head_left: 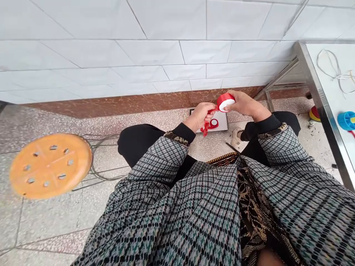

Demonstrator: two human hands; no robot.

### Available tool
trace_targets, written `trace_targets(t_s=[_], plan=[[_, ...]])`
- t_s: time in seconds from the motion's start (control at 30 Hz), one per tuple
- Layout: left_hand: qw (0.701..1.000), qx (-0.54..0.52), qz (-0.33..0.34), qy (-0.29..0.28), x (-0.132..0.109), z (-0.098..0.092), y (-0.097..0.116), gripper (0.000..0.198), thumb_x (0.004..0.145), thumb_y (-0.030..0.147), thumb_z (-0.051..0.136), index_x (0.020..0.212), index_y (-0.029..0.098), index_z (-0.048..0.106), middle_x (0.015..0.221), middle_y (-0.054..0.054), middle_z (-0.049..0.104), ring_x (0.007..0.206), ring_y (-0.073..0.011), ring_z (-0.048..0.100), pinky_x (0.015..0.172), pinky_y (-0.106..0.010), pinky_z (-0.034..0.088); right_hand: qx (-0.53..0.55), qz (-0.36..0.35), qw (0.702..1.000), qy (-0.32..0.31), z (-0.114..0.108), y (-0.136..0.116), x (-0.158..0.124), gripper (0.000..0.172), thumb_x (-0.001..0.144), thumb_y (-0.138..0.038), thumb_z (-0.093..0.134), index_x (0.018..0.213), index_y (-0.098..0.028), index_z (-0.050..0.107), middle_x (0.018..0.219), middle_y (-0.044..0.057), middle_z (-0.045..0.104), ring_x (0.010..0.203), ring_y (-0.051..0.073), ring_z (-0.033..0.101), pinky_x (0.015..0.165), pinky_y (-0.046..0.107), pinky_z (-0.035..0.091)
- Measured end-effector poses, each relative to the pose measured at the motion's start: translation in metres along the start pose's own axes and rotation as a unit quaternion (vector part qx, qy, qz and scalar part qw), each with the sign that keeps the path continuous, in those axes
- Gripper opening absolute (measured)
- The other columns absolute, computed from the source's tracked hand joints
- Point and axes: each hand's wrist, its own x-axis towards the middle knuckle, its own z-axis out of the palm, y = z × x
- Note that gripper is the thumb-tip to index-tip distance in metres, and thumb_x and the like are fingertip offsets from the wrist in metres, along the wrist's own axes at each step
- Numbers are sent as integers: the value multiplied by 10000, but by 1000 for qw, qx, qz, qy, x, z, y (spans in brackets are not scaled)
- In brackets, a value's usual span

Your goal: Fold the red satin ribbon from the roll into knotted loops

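Observation:
In my right hand point(242, 103) is a roll of red ribbon point(222, 99), gripped at its side with the white face turned toward me. My left hand point(200, 115), fingers pinched, holds the red ribbon strip point(205, 129), part of which hangs down below the fingers. The two hands are close together in front of my knees. Beneath them on the floor lies a shallow white tray point(222, 125) with a dark rim. A second red roll point(213, 123), smaller in view, rests over the tray's white surface; the left hand hides part of the tray.
On the left stands a round orange stool point(52, 162) with holes, dark cables point(95, 166) beside it. At right, a metal-edged table point(318, 85) carries a white cord point(337, 75) and a blue plastic spool point(345, 120). A tiled wall point(155, 51) rises ahead.

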Motion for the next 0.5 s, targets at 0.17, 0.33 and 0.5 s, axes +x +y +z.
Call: trace_targets(t_s=[0.17, 0.33, 0.5], plan=[[999, 31, -32, -29, 0, 0, -2, 460, 963, 522, 743, 696, 209, 538, 574, 44, 392, 458, -42, 151, 447, -257, 84, -117, 3, 993, -34, 2, -7, -3, 293, 809, -114, 794, 964, -223, 571, 986, 21, 700, 926, 218, 619, 874, 362, 475], [995, 63, -49, -51, 11, -2, -16, 579, 885, 740, 794, 727, 219, 597, 574, 47, 374, 462, -46, 130, 454, -282, 119, -256, 0, 963, -79, 8, -16, -4, 264, 873, -80, 773, 1070, -202, 647, 1099, 89, 760, 1031, 275, 692, 889, 375, 466], [993, 57, -79, -70, 20, -1, -29, 617, 839, 791, 806, 710, 223, 602, 575, 30, 412, 446, -57, 213, 458, -291, 185, -329, 1, 937, -115, 11, -20, -3, 268, 901, -76, 775, 1131, -185, 690, 1125, 134, 786, 1084, 326, 728, 852, 389, 456]])
